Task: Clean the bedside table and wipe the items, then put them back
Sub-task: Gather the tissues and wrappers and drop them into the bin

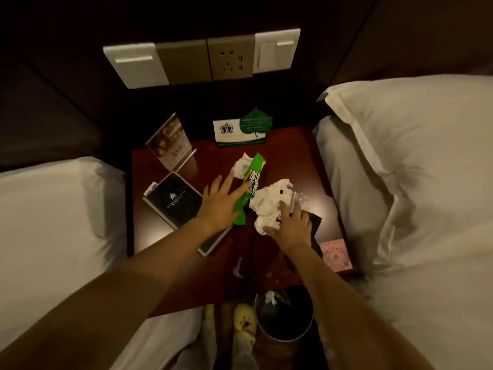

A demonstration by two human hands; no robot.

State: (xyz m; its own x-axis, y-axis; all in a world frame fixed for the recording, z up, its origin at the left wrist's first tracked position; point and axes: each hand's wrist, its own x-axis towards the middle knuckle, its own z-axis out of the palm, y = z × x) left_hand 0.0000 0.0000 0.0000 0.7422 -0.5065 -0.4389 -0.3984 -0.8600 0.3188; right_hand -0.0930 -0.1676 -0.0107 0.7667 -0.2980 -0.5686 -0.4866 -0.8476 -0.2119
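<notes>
The dark red bedside table [160, 236] carries litter. My left hand [220, 201] is spread open, its fingers reaching onto a green snack wrapper [254, 177] in the middle. My right hand [290, 222] rests with fingers apart on a crumpled white tissue [269, 201], over a dark cloth [316, 222]. A second tissue wad [241, 165] lies behind the wrapper. White crumbs [301, 194] speckle the wood to the right of the tissue. Smears [238, 268] mark the front of the table.
A black booklet [173, 200] lies at left, an acrylic photo stand [168, 141] behind it, a green leaf card [244, 128] at the back, a pink card [336, 255] front right. A bin [282, 313] stands below. Pillows [400, 156] flank both sides; a switch panel [202, 58] hangs above.
</notes>
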